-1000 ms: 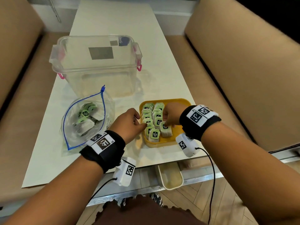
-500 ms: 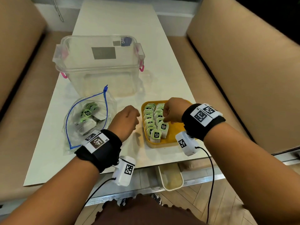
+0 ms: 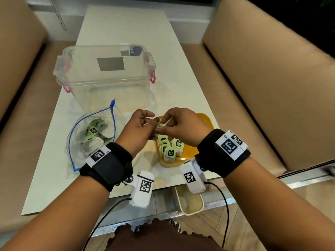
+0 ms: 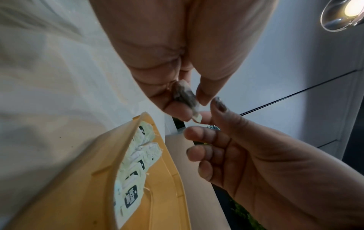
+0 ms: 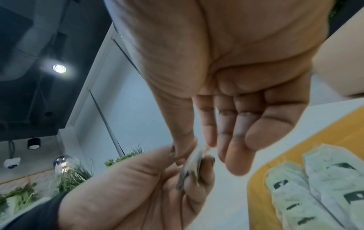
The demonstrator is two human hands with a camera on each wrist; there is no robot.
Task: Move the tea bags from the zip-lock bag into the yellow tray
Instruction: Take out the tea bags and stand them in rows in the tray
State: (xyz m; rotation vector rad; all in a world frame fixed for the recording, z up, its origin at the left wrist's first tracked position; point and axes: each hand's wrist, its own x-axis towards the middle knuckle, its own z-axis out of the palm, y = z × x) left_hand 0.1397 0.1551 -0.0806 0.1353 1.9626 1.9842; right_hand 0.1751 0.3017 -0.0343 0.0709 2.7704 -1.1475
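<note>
The yellow tray [image 3: 204, 120] sits near the table's front edge, with several green-tagged tea bags [image 3: 170, 153] standing in rows inside it. To its left, the open zip-lock bag [image 3: 81, 142] with a blue seal holds several more. My left hand [image 3: 153, 125] and right hand [image 3: 164, 125] meet in the air over the tray's far left corner. Between them is one tea bag [image 4: 186, 99], pinched by the fingertips of both hands. In the right wrist view this tea bag [image 5: 194, 161] shows edge-on. From the head view it is mostly hidden.
A clear plastic box [image 3: 107, 75] with pink latches stands behind the bag and tray. A small beige tray [image 3: 190, 201] hangs below the table's front edge. Tan benches [image 3: 272, 87] run along both sides of the white table [image 3: 126, 24].
Both hands have lifted off the rows in the tray. The left hand moved right to meet the right one, and they now hold one tea bag between them.
</note>
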